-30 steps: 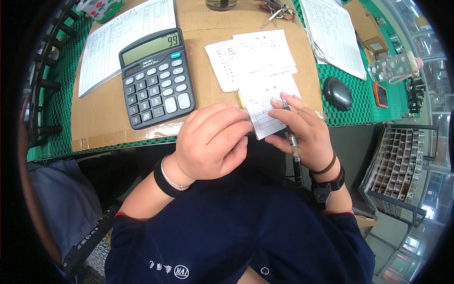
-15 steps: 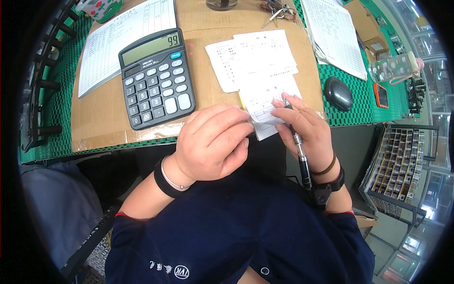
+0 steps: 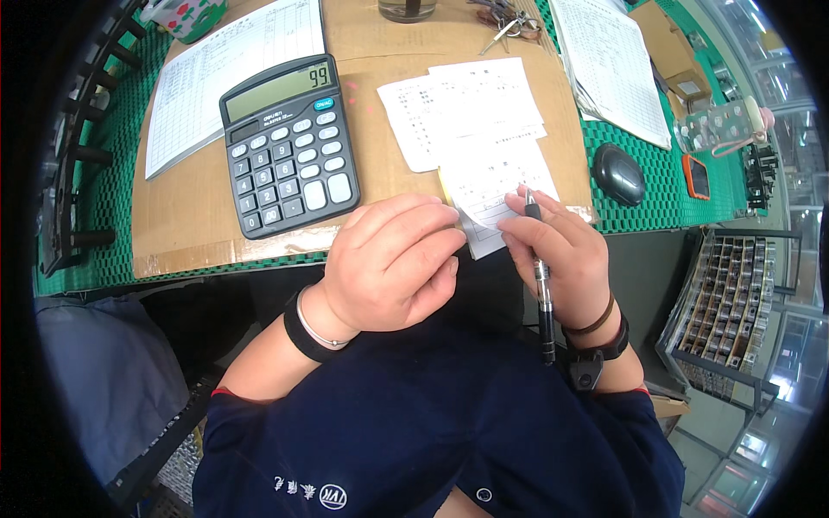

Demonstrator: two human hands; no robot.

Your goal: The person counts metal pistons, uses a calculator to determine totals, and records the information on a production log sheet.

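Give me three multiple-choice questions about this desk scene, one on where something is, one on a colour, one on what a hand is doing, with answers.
1. Where does the calculator lie relative to the left hand?
A. Beyond it, further to the left, on the cardboard sheet
B. On the person's lap
C. On the right, beside the mouse

2. What colour is the mesh mat under the cardboard?
A. Red
B. Green
C. White

3. What is the right hand doing?
A. Resting empty and flat
B. Pressing calculator keys
C. Holding a pen while touching a paper slip

Answers: 1 A, the calculator sits on the cardboard up and left of that hand. 2 B, green mesh shows around the cardboard edges. 3 C, the pen runs through the fingers, which touch the slip.
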